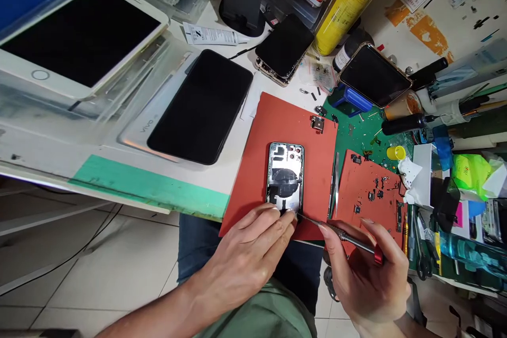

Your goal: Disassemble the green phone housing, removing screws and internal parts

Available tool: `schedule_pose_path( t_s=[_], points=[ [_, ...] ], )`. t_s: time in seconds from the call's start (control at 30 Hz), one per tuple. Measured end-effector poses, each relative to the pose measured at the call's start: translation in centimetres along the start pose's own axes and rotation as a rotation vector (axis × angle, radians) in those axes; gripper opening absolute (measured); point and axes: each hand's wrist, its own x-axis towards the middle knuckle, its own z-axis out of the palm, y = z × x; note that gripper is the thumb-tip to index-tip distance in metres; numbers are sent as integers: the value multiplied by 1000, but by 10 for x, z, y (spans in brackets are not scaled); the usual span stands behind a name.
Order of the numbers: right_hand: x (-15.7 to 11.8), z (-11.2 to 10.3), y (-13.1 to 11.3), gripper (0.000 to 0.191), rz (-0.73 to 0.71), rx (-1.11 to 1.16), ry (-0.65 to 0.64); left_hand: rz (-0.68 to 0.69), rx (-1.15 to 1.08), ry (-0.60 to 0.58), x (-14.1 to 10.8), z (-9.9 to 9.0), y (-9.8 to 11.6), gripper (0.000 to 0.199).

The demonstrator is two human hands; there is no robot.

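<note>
White repair surface [198, 185] carries an orange-red rubber mat [285, 116]. On it lies an open silver phone housing [285, 177], held at its lower edge by the closed grip of the left hand [241, 253]; the right hand [364, 280] grips a slim red-capped screwdriver [348, 237], its tip touching the housing.

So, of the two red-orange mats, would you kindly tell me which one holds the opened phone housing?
The left mat, under the housing; the right mat holds small loose parts.

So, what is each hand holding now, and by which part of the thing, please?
The right hand grips a red-capped precision screwdriver by its handle. The left hand holds the phone's rear housing at its lower end with the fingertips.
</note>
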Motion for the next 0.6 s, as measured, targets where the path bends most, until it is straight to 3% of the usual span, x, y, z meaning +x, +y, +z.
schedule_pose_path(
  t_s=[0.3,0.4,0.53,0.6],
  points=[
    [3,-1,1,69,-50,-27,-24,30,25,-26,1,-1,-1,31],
    [9,-6,2,59,-108,4,-120,36,22,-26,2,0,-1,30],
    [21,-11,0,30,-199,0,-292,25,-3,-5,5,2,-1,28],
    [26,-12,-1,31,-241,-22,-309,27,-8,2,5,1,0,27]
  ],
)
